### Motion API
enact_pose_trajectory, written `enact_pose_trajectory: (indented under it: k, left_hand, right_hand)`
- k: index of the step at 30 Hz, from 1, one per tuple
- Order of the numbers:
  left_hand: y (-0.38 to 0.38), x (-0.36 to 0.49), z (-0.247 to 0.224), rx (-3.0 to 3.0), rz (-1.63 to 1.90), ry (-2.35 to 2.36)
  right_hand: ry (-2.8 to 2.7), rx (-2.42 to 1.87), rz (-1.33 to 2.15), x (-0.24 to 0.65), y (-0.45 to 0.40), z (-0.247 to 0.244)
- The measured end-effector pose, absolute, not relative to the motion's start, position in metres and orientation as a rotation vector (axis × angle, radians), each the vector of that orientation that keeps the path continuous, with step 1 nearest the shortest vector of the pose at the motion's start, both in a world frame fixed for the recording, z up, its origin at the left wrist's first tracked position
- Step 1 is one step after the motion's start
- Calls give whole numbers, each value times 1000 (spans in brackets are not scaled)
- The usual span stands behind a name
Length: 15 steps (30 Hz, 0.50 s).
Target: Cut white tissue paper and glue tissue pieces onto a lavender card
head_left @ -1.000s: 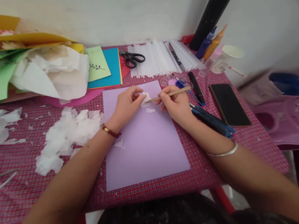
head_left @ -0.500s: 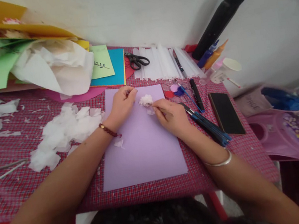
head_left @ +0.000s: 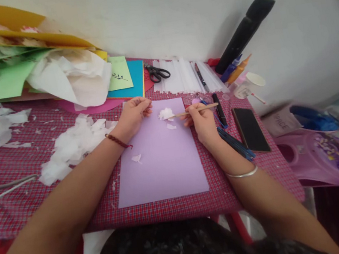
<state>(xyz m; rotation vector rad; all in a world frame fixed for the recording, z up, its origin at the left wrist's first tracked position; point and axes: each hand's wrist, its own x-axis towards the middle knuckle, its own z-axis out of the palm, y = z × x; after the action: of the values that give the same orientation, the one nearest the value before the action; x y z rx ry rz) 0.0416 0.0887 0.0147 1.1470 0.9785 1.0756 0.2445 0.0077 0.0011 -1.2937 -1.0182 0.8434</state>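
Observation:
A purple sheet [head_left: 162, 163] lies on the checked tablecloth. Near its top sits a small crumpled white paper cluster [head_left: 166, 113], with a loose white scrap [head_left: 171, 126] just below. My right hand [head_left: 202, 123] pinches a thin wooden stick [head_left: 208, 107], whose left tip reaches the edge of the cluster. At the sheet's upper left corner is my left hand [head_left: 135, 114], its fingers drawn together; whatever they hold, if anything, is too small to name. Another white scrap [head_left: 136, 158] rests on the sheet's left side.
White paper pieces [head_left: 73, 145] are heaped left of the sheet. Behind it lie black scissors [head_left: 157, 72] and white strips [head_left: 177, 76]. To the right are a black marker [head_left: 219, 110], a phone [head_left: 250, 129] and a cup [head_left: 255, 82].
My right hand has shifted a little to the right and turned, so the stick now shows at full length. My left hand stays by the sheet's top left, and the view has moved slightly.

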Motion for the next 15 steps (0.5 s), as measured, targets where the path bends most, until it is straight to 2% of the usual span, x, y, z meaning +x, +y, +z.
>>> enact_pose_trajectory:
  k: [9, 15]
  left_hand:
    - [90, 44, 7, 1310, 1076, 970]
    - [78, 44, 7, 1730, 1001, 1032]
  right_hand:
    - [-1214, -1288, 779, 242, 5, -1]
    - [-1219, -1289, 802, 242, 5, -2]
